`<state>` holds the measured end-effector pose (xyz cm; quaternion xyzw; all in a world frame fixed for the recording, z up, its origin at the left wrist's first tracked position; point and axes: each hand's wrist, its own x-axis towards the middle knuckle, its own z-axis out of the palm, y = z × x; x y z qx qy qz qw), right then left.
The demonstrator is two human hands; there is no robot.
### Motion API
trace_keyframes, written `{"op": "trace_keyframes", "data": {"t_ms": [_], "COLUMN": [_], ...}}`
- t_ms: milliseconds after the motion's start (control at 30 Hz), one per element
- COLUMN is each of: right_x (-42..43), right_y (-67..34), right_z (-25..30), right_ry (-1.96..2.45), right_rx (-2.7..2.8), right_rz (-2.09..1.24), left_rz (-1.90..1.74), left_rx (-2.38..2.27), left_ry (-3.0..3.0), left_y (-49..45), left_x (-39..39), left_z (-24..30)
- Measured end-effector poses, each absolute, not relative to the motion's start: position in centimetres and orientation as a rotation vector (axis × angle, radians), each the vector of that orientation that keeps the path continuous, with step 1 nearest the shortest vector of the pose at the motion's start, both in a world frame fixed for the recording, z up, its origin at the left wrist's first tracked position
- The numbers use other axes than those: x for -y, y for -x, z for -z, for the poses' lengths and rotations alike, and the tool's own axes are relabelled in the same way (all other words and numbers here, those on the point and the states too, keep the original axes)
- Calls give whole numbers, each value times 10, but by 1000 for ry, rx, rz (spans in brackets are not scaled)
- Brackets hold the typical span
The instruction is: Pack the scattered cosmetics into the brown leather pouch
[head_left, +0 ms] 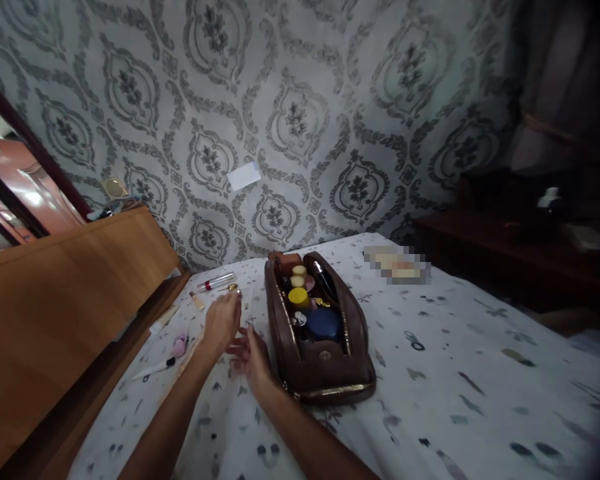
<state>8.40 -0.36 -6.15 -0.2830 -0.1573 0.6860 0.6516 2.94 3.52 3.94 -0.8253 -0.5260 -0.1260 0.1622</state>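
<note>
A brown leather cosmetic bag (316,373) lies unzipped on the bed, filled with a blue round case (323,324), a yellow lid (298,297) and other small containers. My left hand (222,321) reaches over the sheet left of the bag, fingers stretched toward a small gold-tipped item (232,288). My right hand (251,355) hovers just beside the bag's left wall, fingers loosely spread, holding nothing I can see. A clear tube with a red band (215,282) lies just beyond the left hand.
The bed has a white patterned sheet (460,373). A wooden headboard (65,300) runs along the left. Small cosmetics lie near it: a pink item (180,345), a white stick (154,369), a beige tube (197,301). A dark wooden cabinet (510,260) stands at the right.
</note>
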Motion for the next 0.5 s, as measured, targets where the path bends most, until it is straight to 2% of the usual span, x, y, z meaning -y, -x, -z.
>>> {"op": "trace_keyframes", "data": {"t_ms": [67, 133, 300, 500], "right_x": [2, 2, 15, 30], "right_y": [-84, -81, -68, -71], "right_z": [63, 67, 79, 74], "right_ry": [760, 926, 1169, 1229], "right_rx": [441, 649, 1328, 1614], "right_rz": [-1417, -1215, -663, -289], "left_rz": [179, 148, 390, 347], "left_rx": [1445, 1353, 1482, 1694], "left_ry": [2381, 2458, 2471, 2436], "left_y": [-7, 9, 26, 24], "left_x": [-21, -12, -11, -12], "left_z": [-12, 15, 70, 72]}}
